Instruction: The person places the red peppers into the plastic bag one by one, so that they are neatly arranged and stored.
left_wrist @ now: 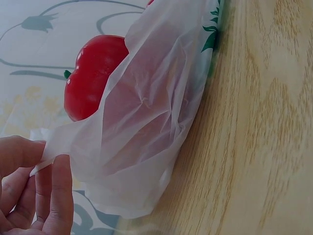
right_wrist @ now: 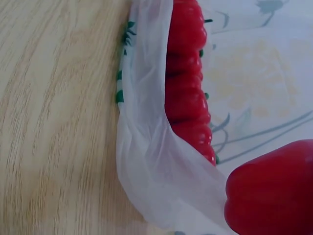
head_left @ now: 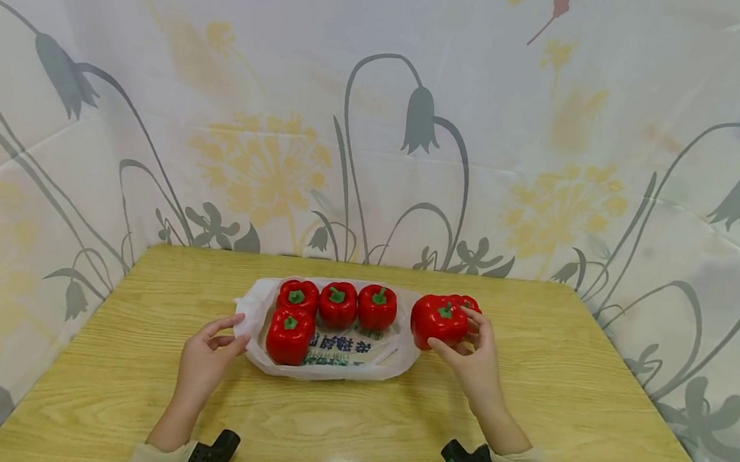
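Observation:
A white translucent plastic bag (head_left: 391, 361) with printed lettering lies on the table, its mouth facing up. Several red bell peppers (head_left: 289, 337) with green stems sit inside, in its left and back parts. At the bag's left end my left hand (head_left: 203, 356) pinches the rim between thumb and fingers, clearly seen in the left wrist view (left_wrist: 54, 147). Over the right end, my right hand (head_left: 479, 362) grips another red bell pepper (head_left: 436, 320) from its right side. In the right wrist view that pepper (right_wrist: 274, 188) shows, but the fingers do not.
One more red bell pepper (head_left: 467, 302) is behind the gripped one, partly hidden by it and by my right fingers. The wooden table (head_left: 340, 423) ends at a floral-patterned cloth backdrop (head_left: 377, 151). Each wrist wears a black camera mount (head_left: 213, 453).

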`<state>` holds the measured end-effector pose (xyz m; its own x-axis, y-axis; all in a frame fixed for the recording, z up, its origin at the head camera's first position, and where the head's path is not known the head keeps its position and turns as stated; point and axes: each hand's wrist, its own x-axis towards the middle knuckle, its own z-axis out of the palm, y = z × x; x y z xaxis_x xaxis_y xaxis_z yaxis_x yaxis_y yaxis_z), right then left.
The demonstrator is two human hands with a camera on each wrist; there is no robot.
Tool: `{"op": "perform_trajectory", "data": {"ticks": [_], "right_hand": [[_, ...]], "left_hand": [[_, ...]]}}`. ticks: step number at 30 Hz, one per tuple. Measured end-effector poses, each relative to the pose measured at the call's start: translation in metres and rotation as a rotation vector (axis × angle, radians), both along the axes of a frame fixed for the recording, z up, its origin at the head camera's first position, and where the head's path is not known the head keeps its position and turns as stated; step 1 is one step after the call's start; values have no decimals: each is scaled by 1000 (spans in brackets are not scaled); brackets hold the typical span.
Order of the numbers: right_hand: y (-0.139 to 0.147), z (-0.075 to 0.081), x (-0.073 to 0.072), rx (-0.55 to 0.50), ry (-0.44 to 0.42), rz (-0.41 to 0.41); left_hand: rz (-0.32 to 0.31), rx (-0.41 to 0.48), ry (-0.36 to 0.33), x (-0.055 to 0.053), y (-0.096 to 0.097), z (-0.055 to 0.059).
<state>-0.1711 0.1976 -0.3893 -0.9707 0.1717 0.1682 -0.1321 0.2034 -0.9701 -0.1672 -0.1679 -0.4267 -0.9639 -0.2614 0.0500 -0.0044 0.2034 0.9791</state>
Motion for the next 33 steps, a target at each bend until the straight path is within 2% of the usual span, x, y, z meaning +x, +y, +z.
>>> {"op": "perform_trajectory", "data": {"ticks": [16,27,33], "right_hand": [[-30,-4,0,-32,-17,65],[-50,-15,-1,-39,11,94],[-58,-19,-2,-44,-20,97]], "left_hand": [[1,-2,-5,1,0,1],[-4,21,10,1,1,1],[-9,24,8,0,1,0]]}}
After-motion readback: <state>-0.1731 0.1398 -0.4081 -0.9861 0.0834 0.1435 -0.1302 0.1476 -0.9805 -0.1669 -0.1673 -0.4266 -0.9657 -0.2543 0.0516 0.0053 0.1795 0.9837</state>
